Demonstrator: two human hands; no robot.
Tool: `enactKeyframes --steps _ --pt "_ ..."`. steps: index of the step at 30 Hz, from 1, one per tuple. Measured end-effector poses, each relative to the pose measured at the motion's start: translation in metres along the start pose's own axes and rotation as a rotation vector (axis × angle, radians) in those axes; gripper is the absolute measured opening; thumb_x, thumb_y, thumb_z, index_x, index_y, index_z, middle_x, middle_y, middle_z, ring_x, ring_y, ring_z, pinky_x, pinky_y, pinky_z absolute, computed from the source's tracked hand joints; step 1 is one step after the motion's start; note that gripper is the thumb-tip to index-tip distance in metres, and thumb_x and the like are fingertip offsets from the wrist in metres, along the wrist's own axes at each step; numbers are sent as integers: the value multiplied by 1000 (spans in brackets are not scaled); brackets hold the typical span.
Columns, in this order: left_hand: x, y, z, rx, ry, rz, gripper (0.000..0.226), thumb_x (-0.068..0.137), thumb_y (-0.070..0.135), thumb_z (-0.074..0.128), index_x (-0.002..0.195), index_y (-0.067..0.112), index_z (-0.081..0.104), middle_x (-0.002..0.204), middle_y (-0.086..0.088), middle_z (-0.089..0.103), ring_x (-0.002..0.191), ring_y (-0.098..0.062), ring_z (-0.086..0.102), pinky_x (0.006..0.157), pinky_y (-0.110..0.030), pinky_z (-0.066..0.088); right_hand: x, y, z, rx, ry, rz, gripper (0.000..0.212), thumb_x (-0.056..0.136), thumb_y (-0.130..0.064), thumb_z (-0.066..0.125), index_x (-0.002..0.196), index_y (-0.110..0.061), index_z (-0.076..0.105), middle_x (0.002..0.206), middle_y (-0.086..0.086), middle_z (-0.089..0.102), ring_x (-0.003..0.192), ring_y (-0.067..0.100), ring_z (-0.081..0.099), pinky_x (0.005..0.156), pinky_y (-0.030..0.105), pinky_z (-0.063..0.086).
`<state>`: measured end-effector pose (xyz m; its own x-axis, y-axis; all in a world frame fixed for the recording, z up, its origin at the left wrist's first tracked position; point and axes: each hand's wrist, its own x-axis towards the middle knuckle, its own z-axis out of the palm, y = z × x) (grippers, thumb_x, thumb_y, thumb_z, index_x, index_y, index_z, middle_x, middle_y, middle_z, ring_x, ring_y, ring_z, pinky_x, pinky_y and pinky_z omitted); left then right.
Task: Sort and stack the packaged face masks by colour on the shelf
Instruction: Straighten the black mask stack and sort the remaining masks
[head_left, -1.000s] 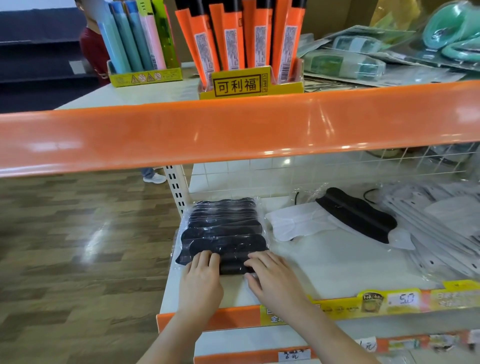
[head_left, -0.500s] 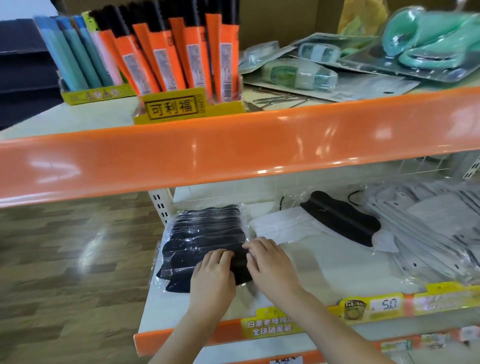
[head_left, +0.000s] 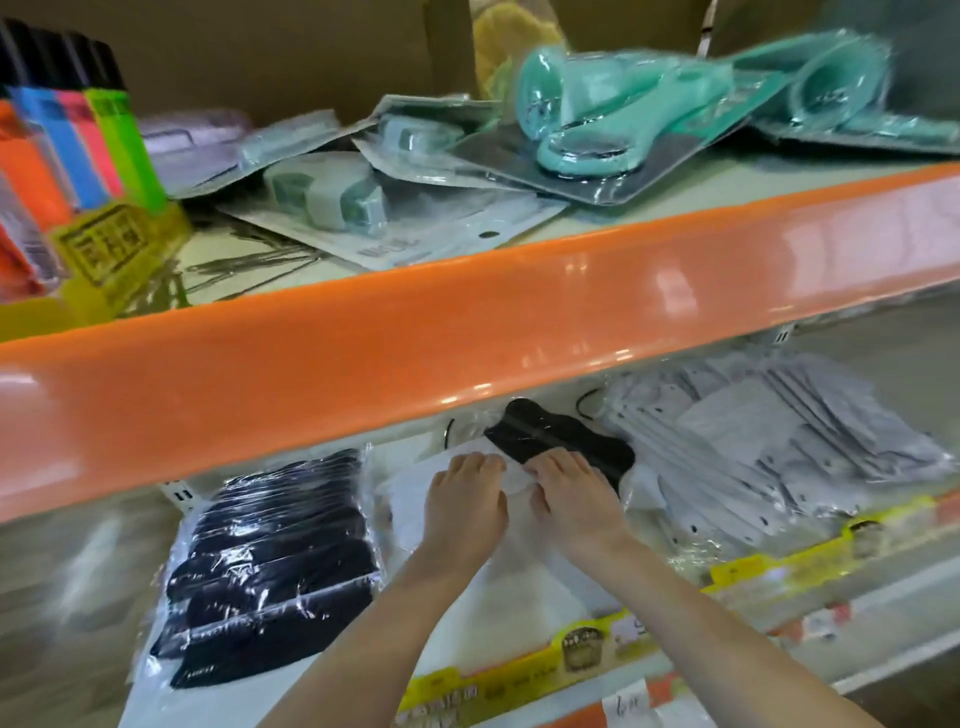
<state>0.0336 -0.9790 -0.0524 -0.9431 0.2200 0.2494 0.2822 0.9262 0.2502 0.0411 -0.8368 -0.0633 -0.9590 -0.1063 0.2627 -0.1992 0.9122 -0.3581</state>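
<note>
both hands are under the orange shelf edge (head_left: 467, 332), side by side on the lower shelf (head_left: 519, 597). left hand (head_left: 465, 501) lies flat, fingers straight, on a white mask pack (head_left: 410, 499). right hand (head_left: 574, 499) rests fingers-forward on the black mask pack (head_left: 550, 436) at its 12 o'clock (can't tell if it's gripping or just touching). black stack (head_left: 270, 561) sits at the left hand's 8 o'clock. white packs (head_left: 779, 457) are piled at the right hand's 3 o'clock.

Motion blur leaves the yellow display box (head_left: 111, 254) characters and shelf tags (head_left: 582, 647) unreadable.
</note>
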Motion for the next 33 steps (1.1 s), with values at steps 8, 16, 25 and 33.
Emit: enactKeyframes --steps 8,16,25,33 --pt "32 46 31 -29 -85 41 43 87 7 46 130 16 48 136 0 48 128 -21 39 96 -32 37 6 53 -20 -140 -107 -9 40 95 -36 50 132 -22 46 138 -4 42 131 18 37 105 31 33" --pt "27 56 52 29 -125 -7 41 94 21 46 135 18 44 149 -2 34 138 -21 28 105 -34 29 0 69 -11 -170 -135 -32 44 96 -37 43 138 -23 39 145 -6 37 137 14 30 109 31 23" --pt "18 59 60 99 16 4 38 47 27 91 79 28 71 91 7 69 84 -14 68 65 -26 53 -4 76 9 -154 0 -50 31 61 -23 84 88 -18 70 90 -1 66 85 21 67 70 39 54" --pt "4 57 62 105 131 30 43 50 13 88 88 20 70 89 4 69 85 -18 66 77 -28 54 -7 77 9 -90 115 -68 32 53 -11 87 78 -18 69 77 -2 68 73 21 67 64 36 54"
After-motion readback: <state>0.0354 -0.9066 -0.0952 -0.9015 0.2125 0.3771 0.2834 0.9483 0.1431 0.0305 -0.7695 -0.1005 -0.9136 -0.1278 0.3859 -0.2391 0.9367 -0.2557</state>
